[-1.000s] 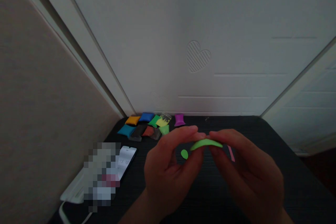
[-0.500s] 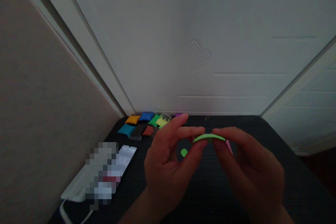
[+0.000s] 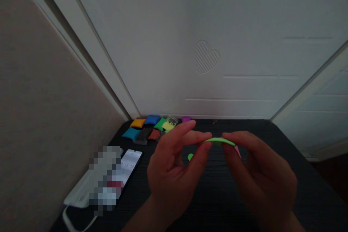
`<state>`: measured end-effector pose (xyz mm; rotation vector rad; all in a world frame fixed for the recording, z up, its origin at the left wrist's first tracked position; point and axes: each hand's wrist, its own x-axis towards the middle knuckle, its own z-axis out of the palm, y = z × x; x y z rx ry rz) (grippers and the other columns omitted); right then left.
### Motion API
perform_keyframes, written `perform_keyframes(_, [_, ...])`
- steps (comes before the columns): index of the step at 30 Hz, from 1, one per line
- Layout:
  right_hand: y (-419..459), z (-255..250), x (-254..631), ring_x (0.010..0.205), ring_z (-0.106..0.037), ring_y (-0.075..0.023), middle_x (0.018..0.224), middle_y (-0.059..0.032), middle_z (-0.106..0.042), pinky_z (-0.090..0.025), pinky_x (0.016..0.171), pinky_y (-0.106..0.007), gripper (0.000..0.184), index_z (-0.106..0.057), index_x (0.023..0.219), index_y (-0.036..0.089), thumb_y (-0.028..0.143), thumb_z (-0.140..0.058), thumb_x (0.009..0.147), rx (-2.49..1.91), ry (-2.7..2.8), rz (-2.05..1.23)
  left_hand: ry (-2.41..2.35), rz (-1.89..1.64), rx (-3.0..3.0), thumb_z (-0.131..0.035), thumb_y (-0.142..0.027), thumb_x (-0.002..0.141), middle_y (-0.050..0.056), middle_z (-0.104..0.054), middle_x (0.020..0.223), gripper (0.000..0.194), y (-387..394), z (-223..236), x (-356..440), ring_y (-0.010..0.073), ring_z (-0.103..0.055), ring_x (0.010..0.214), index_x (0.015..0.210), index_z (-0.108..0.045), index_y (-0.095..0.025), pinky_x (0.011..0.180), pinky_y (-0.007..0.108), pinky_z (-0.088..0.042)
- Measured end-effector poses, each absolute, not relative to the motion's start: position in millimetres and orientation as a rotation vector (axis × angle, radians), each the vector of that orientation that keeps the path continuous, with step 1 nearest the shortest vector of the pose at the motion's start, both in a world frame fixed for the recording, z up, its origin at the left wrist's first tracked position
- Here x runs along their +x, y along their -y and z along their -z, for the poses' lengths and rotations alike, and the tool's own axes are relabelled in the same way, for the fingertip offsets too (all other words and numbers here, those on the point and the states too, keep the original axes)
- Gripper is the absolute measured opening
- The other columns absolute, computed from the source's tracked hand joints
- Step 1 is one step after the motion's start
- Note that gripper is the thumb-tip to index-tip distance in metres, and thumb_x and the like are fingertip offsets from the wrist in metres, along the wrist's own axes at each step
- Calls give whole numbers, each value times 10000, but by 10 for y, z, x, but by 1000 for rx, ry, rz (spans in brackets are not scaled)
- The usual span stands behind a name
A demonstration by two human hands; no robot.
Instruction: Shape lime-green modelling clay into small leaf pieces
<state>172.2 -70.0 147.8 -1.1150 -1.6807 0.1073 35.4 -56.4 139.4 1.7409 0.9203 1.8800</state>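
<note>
Green strip (image 3: 219, 140): a thin, soft-looking band, held up above the dark table (image 3: 212, 195) between both hands' fingertips.
Long axis: left to right across the view, bowed gently upward in the middle; the right end points right and slightly down, lower than the left end.
Left hand (image 3: 172, 174): thumb beneath and a finger above pinch the strip's left end; another finger stands raised.
Right hand (image 3: 262, 174): thumb beneath and index finger above grip the strip's right part; the other fingers are mostly hidden.
Arch: flatter than a second ago, when both ends drooped; the strip now sits higher and farther right.
Left fingers: one now raised clear of the pinching finger.
Small green piece (image 3: 190, 157) and pink strip (image 3: 238, 151): behind the hands, both less visible than before.
</note>
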Motion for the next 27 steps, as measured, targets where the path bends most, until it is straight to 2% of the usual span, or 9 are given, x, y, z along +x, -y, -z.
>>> perform_keyframes(5, [707,-1462,1697,649,-606,-131,780,29,-633,-507,637,-267,238,-581,937,282,151,-589,738,-1135,1649,-94,-939,-1931,1768,-630,-33,684,-28,-673,834,512,562,-1393,366,138,-645,774,1121,-477,-252,788,311,-527])
perform_keyframes(9, [705,-1453,1687,655,-596,-121,800,35,-635,-503,674,-264,245,-576,948,282,152,-588,740,-1140,1622,-99,-939,-1934,1789,-640,-63,682,-6,-665,889,564,563,-1387,385,155,-636,813,1171,-435,-254,828,345,-505])
perform_keyframes(15, [696,-1471,1724,645,-593,-130,791,26,-637,-509,662,-272,236,-581,929,270,139,-590,732,-1113,1672,-79,-946,-1968,1785,-627,-16,677,-24,-670,854,519,562,-1382,392,138,-636,784,1119,-481,-244,826,319,-497])
perform_keyframes(21, [700,-1461,1721,636,-581,-128,790,24,-629,-508,669,-275,242,-578,949,275,148,-585,742,-1132,1625,-59,-937,-1957,1752,-629,-46,679,-4,-662,874,544,558,-1387,406,159,-628,802,1150,-455,-256,855,372,-478])
perform_keyframes(27, [707,-1443,1689,625,-574,-127,767,26,-621,-505,668,-276,252,-582,947,278,138,-591,737,-1133,1613,-69,-913,-1994,1739,-616,-12,678,-15,-662,840,513,555,-1381,402,147,-625,779,1114,-484,-248,821,351,-491])
